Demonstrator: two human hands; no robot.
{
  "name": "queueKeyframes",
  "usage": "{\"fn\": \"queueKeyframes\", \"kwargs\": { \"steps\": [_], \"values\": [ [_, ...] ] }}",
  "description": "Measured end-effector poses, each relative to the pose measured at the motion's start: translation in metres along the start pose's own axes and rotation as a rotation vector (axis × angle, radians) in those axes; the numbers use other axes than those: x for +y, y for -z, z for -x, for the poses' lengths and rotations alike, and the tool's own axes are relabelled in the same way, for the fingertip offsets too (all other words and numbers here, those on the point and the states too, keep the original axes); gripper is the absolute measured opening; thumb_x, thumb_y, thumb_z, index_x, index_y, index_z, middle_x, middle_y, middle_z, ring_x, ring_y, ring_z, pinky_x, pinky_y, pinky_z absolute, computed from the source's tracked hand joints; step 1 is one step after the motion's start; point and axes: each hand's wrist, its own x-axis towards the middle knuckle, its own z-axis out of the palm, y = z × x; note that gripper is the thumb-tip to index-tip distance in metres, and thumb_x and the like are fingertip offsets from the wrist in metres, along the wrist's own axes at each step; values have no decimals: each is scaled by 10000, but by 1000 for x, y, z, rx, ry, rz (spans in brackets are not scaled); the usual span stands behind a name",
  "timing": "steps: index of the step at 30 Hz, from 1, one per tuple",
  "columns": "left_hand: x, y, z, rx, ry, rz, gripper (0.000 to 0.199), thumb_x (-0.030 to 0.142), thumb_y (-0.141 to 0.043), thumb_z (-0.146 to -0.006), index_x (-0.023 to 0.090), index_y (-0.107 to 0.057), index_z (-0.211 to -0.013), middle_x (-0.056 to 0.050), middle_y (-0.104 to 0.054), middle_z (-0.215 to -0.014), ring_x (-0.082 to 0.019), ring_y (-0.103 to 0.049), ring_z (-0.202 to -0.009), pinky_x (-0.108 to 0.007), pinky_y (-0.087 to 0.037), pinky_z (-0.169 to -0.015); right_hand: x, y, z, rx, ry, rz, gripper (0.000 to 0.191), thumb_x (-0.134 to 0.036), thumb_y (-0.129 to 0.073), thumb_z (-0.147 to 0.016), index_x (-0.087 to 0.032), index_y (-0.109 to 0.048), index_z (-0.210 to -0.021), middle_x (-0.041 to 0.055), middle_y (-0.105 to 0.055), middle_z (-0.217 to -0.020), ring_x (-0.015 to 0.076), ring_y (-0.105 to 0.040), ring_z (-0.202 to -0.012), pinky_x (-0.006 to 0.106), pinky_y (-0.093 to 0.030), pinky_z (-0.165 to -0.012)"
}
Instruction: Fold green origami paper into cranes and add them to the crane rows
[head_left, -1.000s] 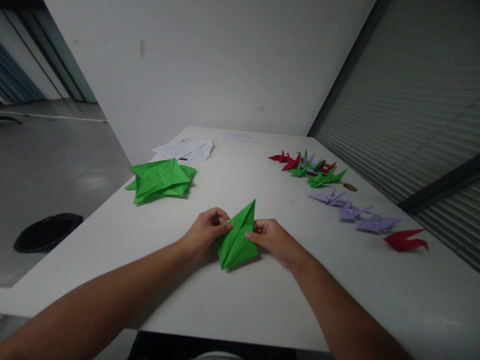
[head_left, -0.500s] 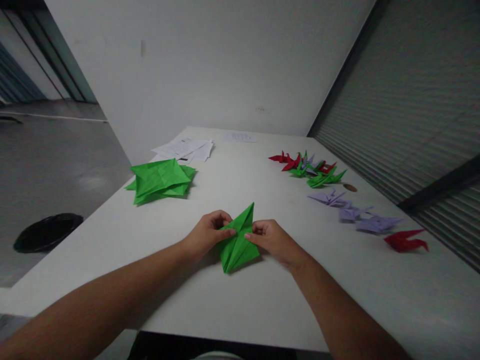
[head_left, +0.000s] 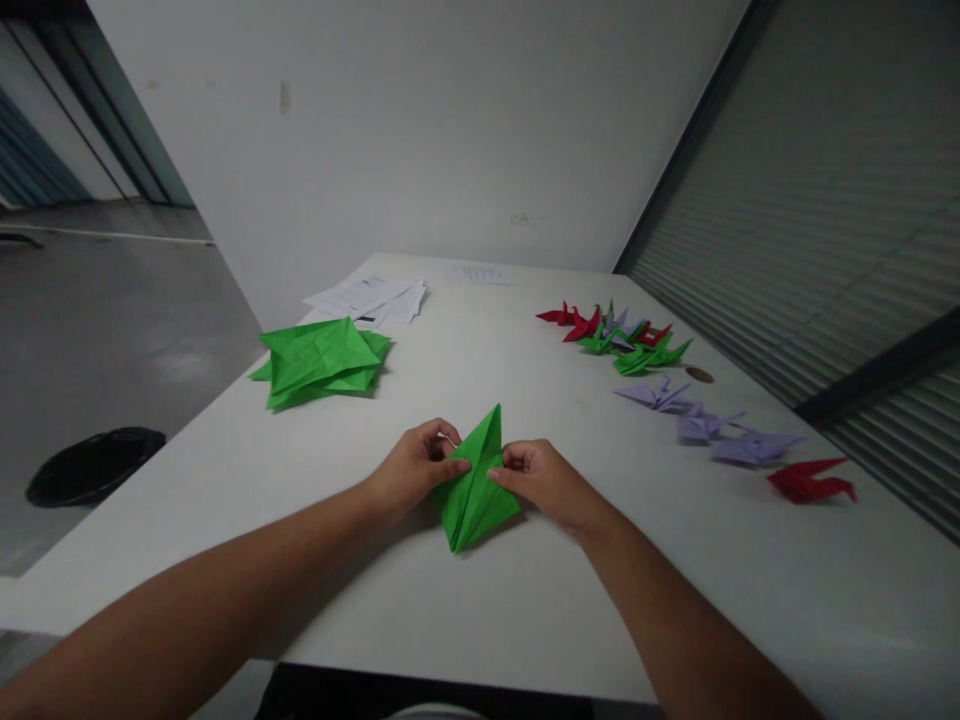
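Note:
A folded green paper (head_left: 478, 490), diamond-like with a tall upper point and a crease down its middle, is held just above or on the white table (head_left: 360, 600) near the front. My left hand (head_left: 420, 462) pinches its left edge, thumb on the front face and fingers behind. On the right edge, my right hand (head_left: 541, 480) grips the same paper between thumb and curled fingers. The paper's back and some fingertips are hidden.
Green folded sheets (head_left: 319, 360) lie at left, with printed papers (head_left: 367, 298) behind. Along the right are green and red cranes (head_left: 649, 355), purple cranes (head_left: 754, 447), a red crane (head_left: 810, 482) and a brown disc (head_left: 699, 375). A black bin (head_left: 94, 465) stands on the floor.
The paper's top point has shifted slightly left and its lower tip slightly down and right. Its upper part looks narrower. Both hands keep their hold, nearly in place.

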Motion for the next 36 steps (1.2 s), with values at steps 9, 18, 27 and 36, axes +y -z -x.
{"fn": "queueKeyframes", "kwargs": {
  "steps": [9,18,27,36],
  "values": [
    [3,-2,3,-31,33,-26,401,338,-925,-676,173,-613,-865,61,-555,-601,-83,-480,-532,-206,-326,-536,1,-1,1,9,7,44,322,-450,-840,-733,-152,-725,-769,28,-680,-681,154,-575,-610,273,-424,-575],
    [2,-1,0,-17,37,-6,440,353,-947,-637,175,-607,-852,57,-574,-585,-87,-495,-515,-207,-320,-523,1,2,-1,16,27,92,324,-456,-826,-733,-163,-692,-713,2,-632,-625,138,-526,-565,269,-387,-554],
    [3,-2,1,-8,42,8,434,343,-948,-640,176,-612,-857,54,-584,-595,-91,-508,-520,-209,-336,-529,1,1,-1,40,16,58,313,-444,-824,-720,-169,-675,-702,-2,-627,-617,141,-533,-563,269,-389,-548],
    [2,-1,1,13,39,22,435,333,-946,-644,177,-605,-865,45,-608,-621,-98,-537,-549,-212,-350,-546,2,1,-1,12,25,54,335,-473,-814,-747,-164,-684,-725,6,-639,-646,142,-539,-582,275,-401,-570]
  ]
}}
